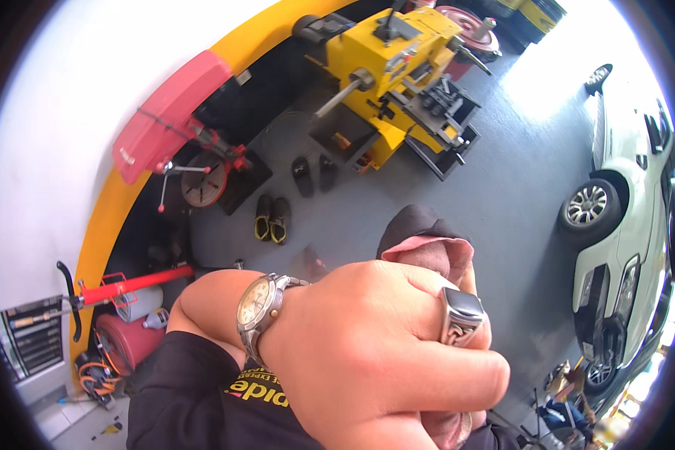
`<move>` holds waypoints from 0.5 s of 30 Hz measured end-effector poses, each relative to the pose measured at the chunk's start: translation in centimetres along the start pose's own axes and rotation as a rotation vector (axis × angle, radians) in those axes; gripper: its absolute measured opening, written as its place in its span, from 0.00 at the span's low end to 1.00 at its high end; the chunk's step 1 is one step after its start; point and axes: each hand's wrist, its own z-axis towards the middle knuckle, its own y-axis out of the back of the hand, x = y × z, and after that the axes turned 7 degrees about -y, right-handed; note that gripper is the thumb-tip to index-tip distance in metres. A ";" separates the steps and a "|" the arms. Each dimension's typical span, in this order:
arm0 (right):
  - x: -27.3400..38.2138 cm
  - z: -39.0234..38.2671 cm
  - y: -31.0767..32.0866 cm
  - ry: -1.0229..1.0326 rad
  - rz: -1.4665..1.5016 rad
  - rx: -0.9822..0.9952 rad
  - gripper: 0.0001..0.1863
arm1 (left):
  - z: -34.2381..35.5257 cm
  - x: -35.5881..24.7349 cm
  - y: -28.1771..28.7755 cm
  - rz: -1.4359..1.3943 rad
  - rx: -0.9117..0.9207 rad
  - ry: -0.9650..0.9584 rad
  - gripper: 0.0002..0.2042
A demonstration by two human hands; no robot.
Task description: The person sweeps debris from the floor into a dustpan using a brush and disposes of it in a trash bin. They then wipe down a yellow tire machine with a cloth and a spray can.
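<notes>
My left hand (367, 337) fills the middle of the view, its back toward me and its fingers curled. A steel watch (259, 306) circles the wrist, and a ring with a dark flat stone (463, 307) sits on one finger. The fingers close on a black-and-pink glove-like cloth (418, 231); its dark edge stands up beyond the knuckles, and a pinkish part shows below the fingers. A strip of skin behind the left hand may belong to my right hand, which is otherwise hidden; its fingers cannot be made out. My black shirt (202, 397) lies beneath.
A yellow lathe-like machine (382, 56) stands ahead, with a red drill press (176, 112) to its left. Two pairs of shoes (271, 217) lie on the grey floor (502, 165). A white car (626, 202) is at right; a red jack handle (135, 285) is at left.
</notes>
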 end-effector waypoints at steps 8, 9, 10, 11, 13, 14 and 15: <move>-5.3 -2.0 16.1 0.032 0.291 -0.087 0.15 | 8.5 5.8 -16.1 -0.107 0.093 -0.088 0.20; -5.9 -2.4 18.4 0.043 0.290 -0.094 0.16 | 9.1 7.0 -18.8 -0.113 0.109 -0.070 0.20; -6.2 -2.6 20.7 0.063 0.337 -0.052 0.16 | 9.9 8.0 -21.2 -0.114 0.135 -0.045 0.19; -5.8 -3.8 22.2 0.050 0.410 -0.140 0.16 | 10.3 9.2 -23.5 -0.121 0.169 0.009 0.19; -5.6 -4.0 25.4 0.062 0.457 -0.135 0.17 | 9.4 11.3 -27.3 -0.044 0.292 0.315 0.17; -5.7 -3.4 27.7 0.093 0.428 -0.059 0.17 | 8.6 12.4 -28.9 0.008 0.355 0.491 0.15; -5.5 -3.4 29.4 0.075 0.382 -0.111 0.17 | 7.1 13.9 -30.4 -0.001 0.376 0.562 0.15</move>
